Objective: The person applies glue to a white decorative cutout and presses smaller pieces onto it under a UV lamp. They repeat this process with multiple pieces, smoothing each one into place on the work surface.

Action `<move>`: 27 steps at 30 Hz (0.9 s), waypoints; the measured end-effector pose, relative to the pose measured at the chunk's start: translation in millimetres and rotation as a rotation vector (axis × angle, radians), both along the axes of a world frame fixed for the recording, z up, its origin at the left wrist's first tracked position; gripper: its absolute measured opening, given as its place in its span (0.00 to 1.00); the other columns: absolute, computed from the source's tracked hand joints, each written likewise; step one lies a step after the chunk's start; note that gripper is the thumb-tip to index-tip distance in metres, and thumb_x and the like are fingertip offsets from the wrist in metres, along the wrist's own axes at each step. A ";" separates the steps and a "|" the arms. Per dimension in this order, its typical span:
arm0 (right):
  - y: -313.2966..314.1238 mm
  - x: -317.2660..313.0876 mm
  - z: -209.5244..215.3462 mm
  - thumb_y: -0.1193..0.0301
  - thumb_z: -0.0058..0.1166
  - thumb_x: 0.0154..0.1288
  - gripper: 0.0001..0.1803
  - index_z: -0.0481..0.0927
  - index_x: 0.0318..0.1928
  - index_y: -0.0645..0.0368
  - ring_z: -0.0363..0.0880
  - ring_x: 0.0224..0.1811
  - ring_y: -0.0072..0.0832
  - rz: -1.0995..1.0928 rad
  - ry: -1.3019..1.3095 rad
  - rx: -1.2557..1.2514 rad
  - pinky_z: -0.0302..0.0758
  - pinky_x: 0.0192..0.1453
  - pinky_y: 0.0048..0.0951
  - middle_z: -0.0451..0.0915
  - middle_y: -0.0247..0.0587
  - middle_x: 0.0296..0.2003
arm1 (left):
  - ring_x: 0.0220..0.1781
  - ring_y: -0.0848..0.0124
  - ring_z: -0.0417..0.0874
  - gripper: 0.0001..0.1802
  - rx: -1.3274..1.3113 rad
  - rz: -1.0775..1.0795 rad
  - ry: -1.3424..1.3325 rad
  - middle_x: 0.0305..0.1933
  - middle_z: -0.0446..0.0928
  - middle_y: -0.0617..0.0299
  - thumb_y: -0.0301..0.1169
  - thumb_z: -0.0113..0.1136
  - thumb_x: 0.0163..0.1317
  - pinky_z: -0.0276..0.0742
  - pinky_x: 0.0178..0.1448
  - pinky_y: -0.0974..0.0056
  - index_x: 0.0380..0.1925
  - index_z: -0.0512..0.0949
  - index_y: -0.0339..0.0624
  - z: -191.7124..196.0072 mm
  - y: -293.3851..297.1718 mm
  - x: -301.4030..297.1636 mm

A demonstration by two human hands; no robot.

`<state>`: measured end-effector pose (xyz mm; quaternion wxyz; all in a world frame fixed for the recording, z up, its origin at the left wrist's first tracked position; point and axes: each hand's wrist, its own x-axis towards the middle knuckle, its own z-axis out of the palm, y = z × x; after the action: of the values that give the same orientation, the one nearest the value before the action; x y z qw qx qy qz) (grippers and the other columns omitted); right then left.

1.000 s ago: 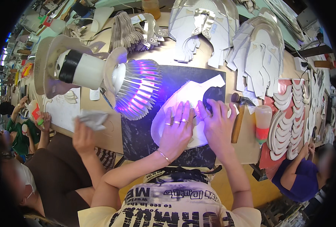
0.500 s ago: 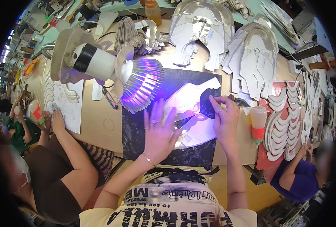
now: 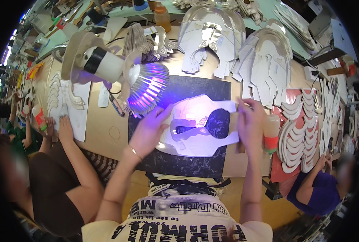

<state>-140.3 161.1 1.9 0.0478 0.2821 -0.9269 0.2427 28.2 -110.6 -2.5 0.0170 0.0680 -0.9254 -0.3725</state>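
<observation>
Since the earlier frame, left hand (image 3: 149, 130) shifts toward the left side of the black board (image 3: 203, 167); right hand (image 3: 252, 123) shifts past its right edge. White panel (image 3: 197, 146) lies on the board, keyhole opening exposed. Left fingers part moderately at the panel's rim; right fingers bend, narrow, near its arms; cannot tell if either grips. Judged light, thin, flexible, crease-prone at the arms; best held by the broad end, board's left.

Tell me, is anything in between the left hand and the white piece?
Nothing that I can see. The left hand is right by the left end of the white piece; I can't tell if they touch. The lamp is close, but not between them.
</observation>
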 end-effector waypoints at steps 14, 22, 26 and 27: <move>4.7 57.5 -14.3 0.61 0.60 0.68 0.27 0.75 0.63 0.61 0.75 0.49 0.49 -0.152 -0.204 0.031 0.72 0.55 0.44 0.75 0.54 0.46 | 0.71 0.58 0.70 0.28 -0.379 -0.095 0.410 0.68 0.71 0.58 0.32 0.64 0.61 0.60 0.75 0.48 0.63 0.73 0.50 -15.2 26.6 -101.9; 47.7 31.5 -43.6 0.65 0.66 0.62 0.31 0.72 0.62 0.65 0.78 0.40 0.34 -0.420 -0.366 -0.056 0.75 0.46 0.33 0.76 0.43 0.38 | 0.79 0.56 0.57 0.33 -0.358 -0.052 0.089 0.77 0.60 0.54 0.45 0.60 0.67 0.47 0.80 0.43 0.70 0.67 0.51 -31.4 69.8 -6.7; 47.4 16.2 -11.7 0.73 0.66 0.60 0.29 0.72 0.62 0.64 0.77 0.36 0.18 -0.348 -0.949 -0.522 0.74 0.41 0.19 0.78 0.33 0.34 | 0.80 0.53 0.55 0.35 -0.276 -0.046 0.073 0.78 0.57 0.52 0.48 0.58 0.68 0.46 0.80 0.42 0.73 0.64 0.51 -35.5 78.5 -7.0; 42.3 22.2 -4.0 0.74 0.65 0.62 0.28 0.73 0.61 0.63 0.77 0.39 0.16 -0.278 -0.900 -0.574 0.74 0.40 0.17 0.80 0.35 0.40 | 0.80 0.53 0.55 0.35 -0.263 -0.051 0.074 0.78 0.57 0.52 0.47 0.58 0.68 0.46 0.80 0.42 0.73 0.64 0.51 -36.3 76.9 -7.0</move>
<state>-118.1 203.4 -2.0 -0.2468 0.0010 -0.7809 0.5738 21.2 -33.7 -38.9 0.0502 0.0277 -0.9664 -0.2506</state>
